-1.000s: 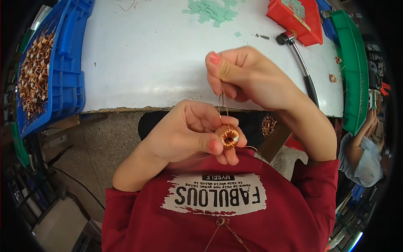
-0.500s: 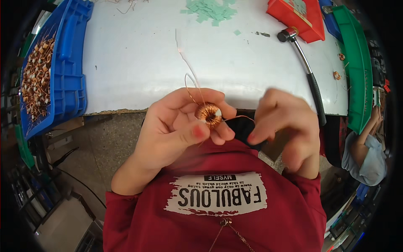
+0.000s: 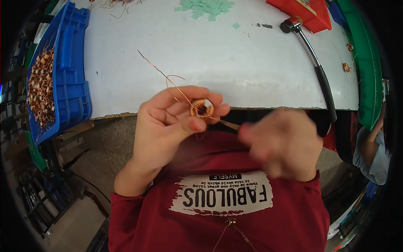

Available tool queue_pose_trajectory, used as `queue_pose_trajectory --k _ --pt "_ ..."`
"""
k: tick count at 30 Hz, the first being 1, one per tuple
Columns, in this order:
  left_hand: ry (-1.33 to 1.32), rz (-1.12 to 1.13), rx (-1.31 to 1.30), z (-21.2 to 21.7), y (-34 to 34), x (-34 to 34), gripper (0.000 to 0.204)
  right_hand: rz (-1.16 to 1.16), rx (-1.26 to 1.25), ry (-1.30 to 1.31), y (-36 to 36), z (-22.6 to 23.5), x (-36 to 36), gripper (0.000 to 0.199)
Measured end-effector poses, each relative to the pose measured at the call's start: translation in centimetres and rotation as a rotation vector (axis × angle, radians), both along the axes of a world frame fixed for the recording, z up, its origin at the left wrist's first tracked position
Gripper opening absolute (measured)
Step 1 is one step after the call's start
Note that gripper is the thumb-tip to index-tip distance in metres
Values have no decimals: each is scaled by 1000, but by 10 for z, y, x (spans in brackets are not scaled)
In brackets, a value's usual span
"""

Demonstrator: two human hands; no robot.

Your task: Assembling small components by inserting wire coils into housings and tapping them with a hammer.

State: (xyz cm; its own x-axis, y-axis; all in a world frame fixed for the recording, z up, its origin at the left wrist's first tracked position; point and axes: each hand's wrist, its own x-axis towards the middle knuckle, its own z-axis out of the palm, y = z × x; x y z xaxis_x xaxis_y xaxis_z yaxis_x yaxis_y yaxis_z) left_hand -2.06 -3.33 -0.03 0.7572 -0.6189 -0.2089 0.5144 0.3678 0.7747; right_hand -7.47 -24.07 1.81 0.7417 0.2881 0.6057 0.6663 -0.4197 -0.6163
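Observation:
My left hand point(image 3: 161, 124) pinches a small ring-shaped coil point(image 3: 201, 108) between thumb and fingers, just off the table's front edge. Copper wire wraps most of the ring; a pale section shows at its upper right. From the coil a long loose copper wire point(image 3: 161, 72) sticks up over the table, with a curled wire beside it. Another wire end point(image 3: 228, 124) runs from the coil's right side to the fingertips of my right hand point(image 3: 283, 145). That hand is closed and blurred by motion, and its fingertips appear to grip this wire.
A blue bin point(image 3: 71, 84) of similar small coils stands at left. Green square pieces point(image 3: 205, 7) lie at the back, near a red tray point(image 3: 308, 14). A black-handled hammer point(image 3: 321, 77) rests at right, beside two coils point(image 3: 346, 67) and a green bin point(image 3: 369, 71). Another person's arm point(image 3: 371, 138) shows far right.
My right hand has gone from loosely curled to closed, and the wire between it and the coil is straighter. The long wire above my left hand now leans left. The whole view has shifted slightly.

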Motion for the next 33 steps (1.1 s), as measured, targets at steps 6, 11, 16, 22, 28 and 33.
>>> queue_pose_trajectory --k 6,11,16,22,28,33 --pt "60 56 -65 -3 -2 0 48 72 -9 -171 16 -15 -6 10" --pt "155 40 -160 -6 -5 -4 46 -12 -113 -223 13 -36 -4 13" --pt "92 72 -152 -6 -14 -2 43 -92 -429 -353 13 -54 -4 14" --pt "-40 69 -56 8 -12 0 44 -41 -28 -128 -1 -44 -1 24" --pt "11 -122 58 23 -11 -8 43 138 657 837 1 7 54 22" --pt "22 -198 71 19 -7 -12 40 521 91 1360 -34 29 86 14"
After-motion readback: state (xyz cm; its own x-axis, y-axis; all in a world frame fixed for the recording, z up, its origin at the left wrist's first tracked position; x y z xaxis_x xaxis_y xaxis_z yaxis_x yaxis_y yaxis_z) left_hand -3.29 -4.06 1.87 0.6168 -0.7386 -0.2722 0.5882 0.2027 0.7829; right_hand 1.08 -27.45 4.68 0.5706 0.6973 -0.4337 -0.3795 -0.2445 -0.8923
